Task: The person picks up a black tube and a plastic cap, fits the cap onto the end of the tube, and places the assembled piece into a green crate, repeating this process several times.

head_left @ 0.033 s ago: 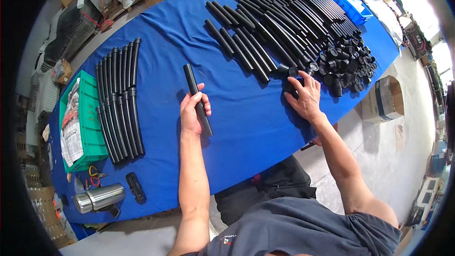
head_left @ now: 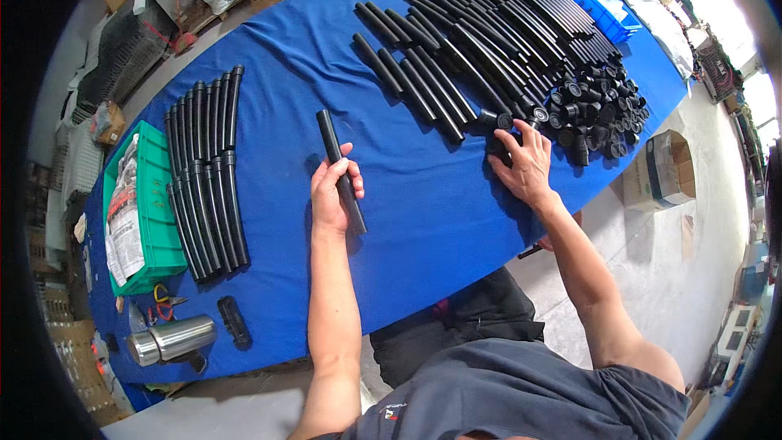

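Note:
My left hand is closed around a short black tube, which tilts above the middle of the blue-clothed table. At the near left edge of the cap heap, my right hand bends its thumb and fingers about a black end cap, mostly hidden beneath them. More caps lie heaped just to its right, some showing round ringed faces. Beyond that hand, many loose black tubes lie side by side in a large pile. On the left, black tubes with wider ends are lined up in two rows.
A green crate with newspaper stands at the left, near pliers, a steel flask and a black tool-like object. A blue basket sits far right. An open carton rests on the floor beyond the table edge.

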Tool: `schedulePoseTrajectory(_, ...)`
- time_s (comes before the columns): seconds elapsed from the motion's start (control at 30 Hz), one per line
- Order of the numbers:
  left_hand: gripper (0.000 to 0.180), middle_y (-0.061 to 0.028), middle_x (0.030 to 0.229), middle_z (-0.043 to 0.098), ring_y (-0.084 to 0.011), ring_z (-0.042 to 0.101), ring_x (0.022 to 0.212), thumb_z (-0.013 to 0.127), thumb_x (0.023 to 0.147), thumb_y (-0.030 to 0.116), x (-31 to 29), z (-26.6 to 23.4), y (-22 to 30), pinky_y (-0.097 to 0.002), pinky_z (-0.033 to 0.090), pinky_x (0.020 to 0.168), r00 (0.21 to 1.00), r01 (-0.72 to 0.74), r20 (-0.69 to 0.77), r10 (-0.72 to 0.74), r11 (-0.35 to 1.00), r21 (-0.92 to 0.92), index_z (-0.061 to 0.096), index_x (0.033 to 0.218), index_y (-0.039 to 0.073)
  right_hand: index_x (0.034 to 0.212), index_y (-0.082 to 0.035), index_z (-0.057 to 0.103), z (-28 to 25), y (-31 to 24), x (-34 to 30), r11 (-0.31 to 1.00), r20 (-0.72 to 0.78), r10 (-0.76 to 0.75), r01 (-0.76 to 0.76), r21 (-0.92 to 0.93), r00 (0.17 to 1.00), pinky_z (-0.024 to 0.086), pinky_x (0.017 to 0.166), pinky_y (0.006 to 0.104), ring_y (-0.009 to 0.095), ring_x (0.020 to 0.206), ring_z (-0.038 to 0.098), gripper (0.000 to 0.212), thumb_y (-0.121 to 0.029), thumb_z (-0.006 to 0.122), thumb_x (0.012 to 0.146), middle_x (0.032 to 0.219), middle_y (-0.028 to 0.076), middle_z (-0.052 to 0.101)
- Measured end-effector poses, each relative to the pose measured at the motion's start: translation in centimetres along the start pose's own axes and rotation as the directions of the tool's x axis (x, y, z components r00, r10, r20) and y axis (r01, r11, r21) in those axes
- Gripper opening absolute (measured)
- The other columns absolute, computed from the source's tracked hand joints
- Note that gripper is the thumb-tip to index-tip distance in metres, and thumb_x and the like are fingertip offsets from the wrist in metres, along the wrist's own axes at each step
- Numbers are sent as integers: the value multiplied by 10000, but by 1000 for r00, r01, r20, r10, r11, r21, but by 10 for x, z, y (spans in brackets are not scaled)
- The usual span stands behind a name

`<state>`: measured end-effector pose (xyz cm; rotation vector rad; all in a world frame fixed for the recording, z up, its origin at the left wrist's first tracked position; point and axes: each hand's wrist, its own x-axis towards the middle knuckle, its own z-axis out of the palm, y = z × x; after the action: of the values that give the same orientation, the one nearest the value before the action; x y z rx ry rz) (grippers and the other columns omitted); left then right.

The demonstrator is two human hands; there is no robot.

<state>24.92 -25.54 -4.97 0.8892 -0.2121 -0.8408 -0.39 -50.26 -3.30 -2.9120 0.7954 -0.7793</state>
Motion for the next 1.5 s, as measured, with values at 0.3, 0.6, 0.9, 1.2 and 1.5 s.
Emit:
schedulePoseTrajectory(0.3,332,-75,778,613,-135,586,588,567,922,114,2,5,-1,-254,504,481,1000,10,-12,-10,1000,-15,539,1231,-4,1202,-126,618,30,-14,38,999,-77,49,-49,-1,996,361,1003,472,381,1217,471,505,-329,762,763,1364,219,467)
schedulePoseTrajectory(0.6,347,-70,798,611,-126,585,609,546,947,141,1,-2,-1,-230,498,488,1000,1,2,-1,1000,19,533,1257,-16,1280,-43,549,1,2,26,999,-56,-46,47,14,997,334,1069,493,383,1262,440,722,-461,780,739,1357,214,471)
schedulePoseTrajectory(0.9,339,-74,781,625,-135,599,592,583,918,121,3,2,2,-252,508,482,1000,2,-9,-2,1000,-9,538,1231,-1,1439,-32,385,-8,35,-15,991,110,92,-80,-106,990,157,1173,519,382,1397,311,816,-558,625,863,1479,260,345)
schedulePoseTrajectory(1.2,365,-68,772,612,-136,580,586,577,915,119,0,4,1,-253,492,485,1000,30,5,-30,1000,10,529,1254,-8,1253,-82,572,-3,3,73,996,22,-39,37,78,999,473,861,437,334,994,574,394,-167,628,873,1038,152,587)
schedulePoseTrajectory(1.5,371,-69,758,613,-143,598,582,608,892,129,-2,5,5,-266,501,493,998,45,44,-44,999,-29,529,1230,-2,1078,-41,557,3,13,108,994,395,-81,102,-33,915,492,851,430,349,1035,572,342,-150,714,794,1047,159,544)
